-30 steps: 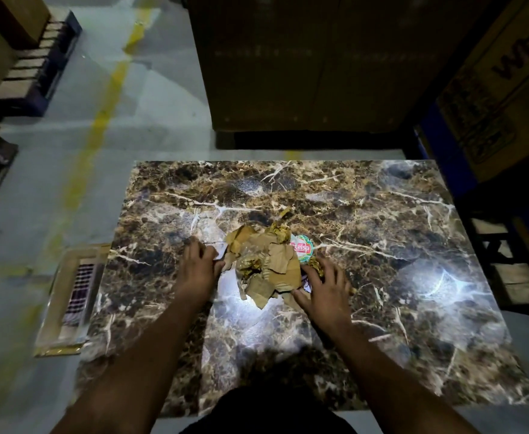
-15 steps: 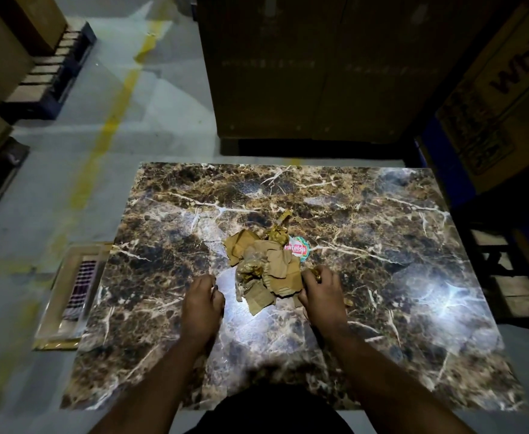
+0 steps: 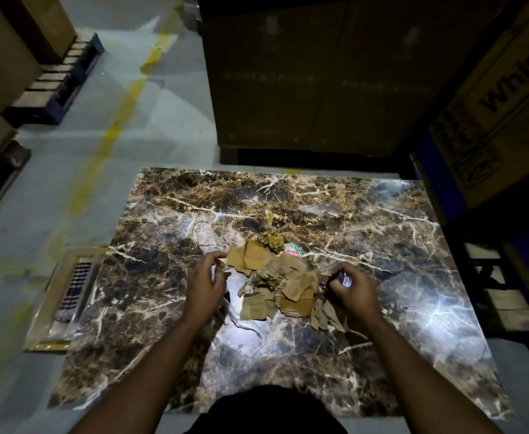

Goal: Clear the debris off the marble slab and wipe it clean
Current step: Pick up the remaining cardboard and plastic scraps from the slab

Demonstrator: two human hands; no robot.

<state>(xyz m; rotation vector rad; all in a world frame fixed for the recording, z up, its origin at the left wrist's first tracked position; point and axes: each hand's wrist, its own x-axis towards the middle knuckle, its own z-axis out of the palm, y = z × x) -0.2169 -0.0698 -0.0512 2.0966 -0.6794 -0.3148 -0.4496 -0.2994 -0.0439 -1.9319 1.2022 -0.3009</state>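
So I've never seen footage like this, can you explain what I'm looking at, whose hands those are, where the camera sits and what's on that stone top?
There is no machine here. A person wears a wide-angle camera on their head, so you look forward and down along their own two bare arms. In front of them lies a dark, veined marble slab. Near its middle sits a pile of debris: torn brown cardboard scraps, some crumpled yellowish bits and a small red and green wrapper. The left hand is at the pile's left edge, fingers curled; a pale scrap shows at its fingertips, but whether it is pinched is unclear. The right hand, on the pile's right side, grips something small and shiny. Large cardboard boxes stand beyond the slab.
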